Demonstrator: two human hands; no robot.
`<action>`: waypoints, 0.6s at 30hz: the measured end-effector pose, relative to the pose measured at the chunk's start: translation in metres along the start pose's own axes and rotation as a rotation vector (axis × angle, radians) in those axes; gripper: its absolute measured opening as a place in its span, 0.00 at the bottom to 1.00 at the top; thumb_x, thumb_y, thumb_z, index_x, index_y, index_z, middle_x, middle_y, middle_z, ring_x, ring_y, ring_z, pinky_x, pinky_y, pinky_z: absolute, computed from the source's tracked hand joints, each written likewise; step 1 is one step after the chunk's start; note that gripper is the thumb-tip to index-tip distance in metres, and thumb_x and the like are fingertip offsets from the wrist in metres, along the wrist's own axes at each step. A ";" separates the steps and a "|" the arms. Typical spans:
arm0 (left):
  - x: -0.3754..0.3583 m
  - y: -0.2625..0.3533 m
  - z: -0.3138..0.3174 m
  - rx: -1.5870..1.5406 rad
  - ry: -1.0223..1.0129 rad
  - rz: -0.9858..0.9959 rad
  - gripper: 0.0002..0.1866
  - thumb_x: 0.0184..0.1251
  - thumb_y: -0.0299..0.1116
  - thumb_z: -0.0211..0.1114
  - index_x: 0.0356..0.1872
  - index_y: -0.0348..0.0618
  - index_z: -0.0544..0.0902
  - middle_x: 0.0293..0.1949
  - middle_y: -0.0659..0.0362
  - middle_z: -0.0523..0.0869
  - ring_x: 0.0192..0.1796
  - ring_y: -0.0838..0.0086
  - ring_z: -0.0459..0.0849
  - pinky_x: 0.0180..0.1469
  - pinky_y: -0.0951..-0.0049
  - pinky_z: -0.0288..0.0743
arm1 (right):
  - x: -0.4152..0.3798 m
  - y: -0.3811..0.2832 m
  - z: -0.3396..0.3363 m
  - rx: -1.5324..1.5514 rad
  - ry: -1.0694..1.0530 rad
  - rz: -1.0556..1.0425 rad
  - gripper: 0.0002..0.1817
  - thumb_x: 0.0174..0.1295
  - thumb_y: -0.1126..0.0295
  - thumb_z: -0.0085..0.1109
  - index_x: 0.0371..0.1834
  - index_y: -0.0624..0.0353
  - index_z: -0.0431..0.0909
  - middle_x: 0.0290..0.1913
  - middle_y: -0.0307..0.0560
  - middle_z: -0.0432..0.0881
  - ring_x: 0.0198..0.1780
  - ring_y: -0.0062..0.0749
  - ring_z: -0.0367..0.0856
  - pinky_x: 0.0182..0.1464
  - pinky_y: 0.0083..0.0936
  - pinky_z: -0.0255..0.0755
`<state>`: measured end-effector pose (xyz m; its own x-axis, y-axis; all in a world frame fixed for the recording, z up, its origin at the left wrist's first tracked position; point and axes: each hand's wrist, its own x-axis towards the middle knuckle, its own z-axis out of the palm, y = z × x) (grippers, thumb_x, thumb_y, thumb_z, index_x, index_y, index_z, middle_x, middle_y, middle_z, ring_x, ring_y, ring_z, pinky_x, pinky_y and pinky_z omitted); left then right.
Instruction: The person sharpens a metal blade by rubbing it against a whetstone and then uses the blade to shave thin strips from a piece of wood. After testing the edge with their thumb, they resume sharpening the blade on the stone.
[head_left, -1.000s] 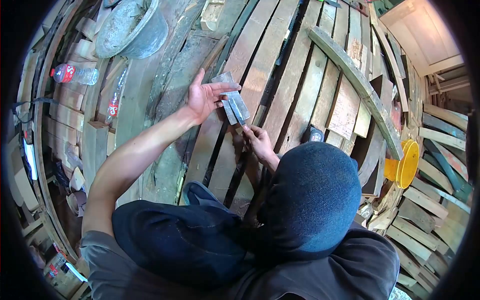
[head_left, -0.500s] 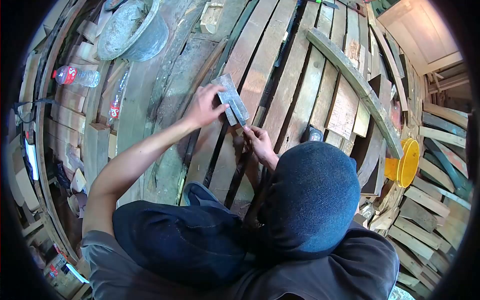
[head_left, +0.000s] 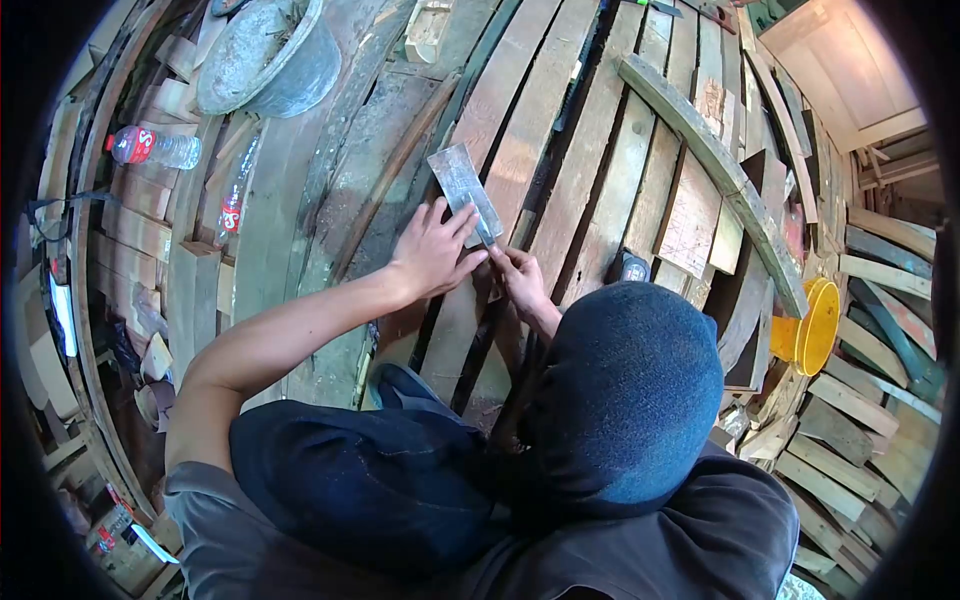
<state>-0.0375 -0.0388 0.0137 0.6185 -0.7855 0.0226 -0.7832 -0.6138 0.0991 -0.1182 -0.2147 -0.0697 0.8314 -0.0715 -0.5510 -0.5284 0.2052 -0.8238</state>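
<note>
A flat grey rectangular slab [head_left: 458, 172], like a sharpening stone, lies tilted across the wooden planks in front of me. On its lower part is a narrow metal blade [head_left: 485, 226], perhaps a chisel; its full shape is hidden by my fingers. My right hand [head_left: 523, 285] pinches the near end of this blade beside the slab's lower corner. With fingers stretched out, my left hand [head_left: 437, 252] rests its fingertips on the blade and slab, thumb pointing toward my right hand.
Spaced planks [head_left: 540, 130] with dark gaps form the surface. A curved beam [head_left: 715, 165] lies at right, near a yellow bucket [head_left: 818, 325]. A grey tub [head_left: 300, 80] and a plastic bottle [head_left: 155, 149] are at left. My knee [head_left: 630, 390] rises close to my right hand.
My left hand has moved down from the slab's left edge, and its fingertips now lie on the blade near the lower end. The right hand keeps its hold, almost unmoved.
</note>
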 end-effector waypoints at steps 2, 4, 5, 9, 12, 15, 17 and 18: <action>0.005 0.004 -0.008 -0.029 -0.045 -0.066 0.34 0.71 0.55 0.52 0.64 0.34 0.74 0.67 0.54 0.72 0.59 0.54 0.69 0.60 0.58 0.64 | 0.000 0.002 0.000 0.013 -0.010 0.006 0.18 0.70 0.57 0.59 0.33 0.62 0.82 0.19 0.32 0.74 0.18 0.14 0.67 0.20 0.18 0.57; 0.004 0.010 -0.009 -0.083 -0.169 -0.088 0.39 0.71 0.60 0.49 0.65 0.30 0.72 0.70 0.50 0.69 0.61 0.50 0.68 0.64 0.56 0.63 | -0.010 -0.012 0.004 0.000 -0.048 0.063 0.16 0.73 0.58 0.55 0.38 0.60 0.82 0.20 0.31 0.73 0.19 0.14 0.66 0.21 0.16 0.59; 0.001 0.017 -0.010 -0.067 -0.203 -0.090 0.40 0.71 0.61 0.48 0.66 0.30 0.71 0.71 0.50 0.68 0.61 0.50 0.68 0.65 0.55 0.63 | -0.008 0.010 0.003 -0.008 -0.004 0.021 0.16 0.73 0.59 0.55 0.38 0.61 0.82 0.20 0.32 0.73 0.19 0.14 0.67 0.21 0.17 0.60; -0.002 0.015 -0.002 -0.013 -0.122 -0.114 0.45 0.69 0.67 0.44 0.68 0.30 0.69 0.72 0.48 0.65 0.64 0.47 0.67 0.67 0.54 0.61 | -0.007 0.009 -0.003 -0.042 0.010 0.012 0.17 0.72 0.59 0.56 0.36 0.63 0.82 0.20 0.34 0.76 0.18 0.16 0.71 0.20 0.18 0.63; 0.010 0.007 -0.011 -0.105 -0.206 -0.135 0.50 0.67 0.71 0.44 0.67 0.26 0.67 0.71 0.45 0.66 0.66 0.46 0.66 0.65 0.53 0.62 | 0.002 -0.013 -0.006 -0.056 -0.038 -0.008 0.16 0.72 0.59 0.55 0.34 0.61 0.82 0.20 0.33 0.76 0.20 0.14 0.72 0.22 0.17 0.66; 0.000 0.028 -0.015 -0.037 -0.300 -0.088 0.55 0.65 0.75 0.40 0.66 0.21 0.67 0.71 0.45 0.66 0.66 0.46 0.65 0.65 0.55 0.62 | -0.007 0.041 0.004 0.029 0.156 0.012 0.16 0.72 0.59 0.56 0.36 0.61 0.83 0.20 0.34 0.77 0.21 0.17 0.74 0.22 0.18 0.67; -0.006 0.032 -0.010 0.012 -0.285 -0.089 0.56 0.63 0.76 0.39 0.68 0.23 0.64 0.72 0.45 0.65 0.66 0.49 0.65 0.65 0.56 0.62 | -0.012 0.044 -0.002 -0.075 0.055 0.026 0.17 0.72 0.58 0.56 0.34 0.61 0.82 0.20 0.35 0.77 0.18 0.19 0.74 0.20 0.19 0.66; -0.005 0.027 -0.008 0.021 -0.277 -0.086 0.57 0.63 0.76 0.40 0.69 0.23 0.63 0.72 0.45 0.65 0.65 0.50 0.65 0.64 0.56 0.62 | -0.005 0.045 -0.005 -0.105 0.044 -0.014 0.17 0.72 0.58 0.56 0.33 0.61 0.82 0.19 0.36 0.77 0.17 0.19 0.74 0.20 0.19 0.66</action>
<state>-0.0616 -0.0509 0.0240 0.6437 -0.7205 -0.2580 -0.7319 -0.6781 0.0677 -0.1470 -0.2104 -0.1050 0.8319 -0.1171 -0.5425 -0.5334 0.1009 -0.8398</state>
